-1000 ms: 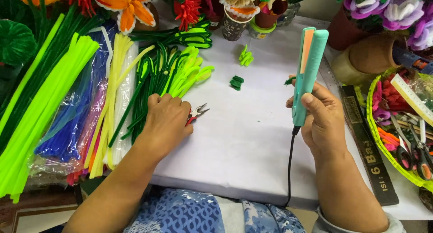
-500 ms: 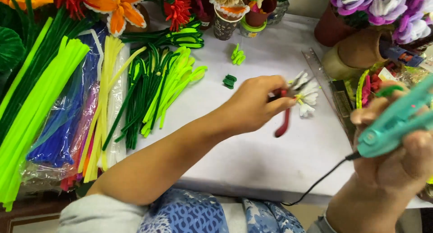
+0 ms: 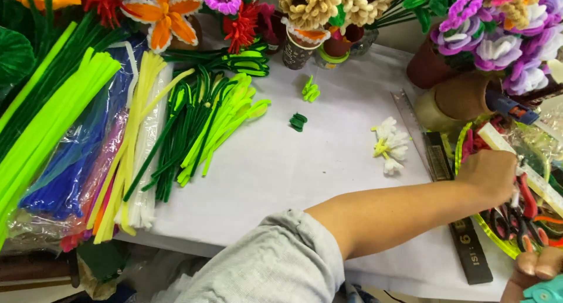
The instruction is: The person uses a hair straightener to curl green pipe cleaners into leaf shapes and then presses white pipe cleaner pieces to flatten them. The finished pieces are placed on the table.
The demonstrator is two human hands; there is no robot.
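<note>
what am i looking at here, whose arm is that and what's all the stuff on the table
This is one picture from a camera worn on a person's head, looking down at their own work. The arm in the grey sleeve is theirs: the left hand reaches across into a yellow-green basket of tools at the right; whether it grips anything is hidden. The right hand, barely showing at the bottom corner, holds a teal plastic tool. On the white table lie bundles of green fuzzy craft stems, a small white and yellow stem flower and a metal ruler.
</note>
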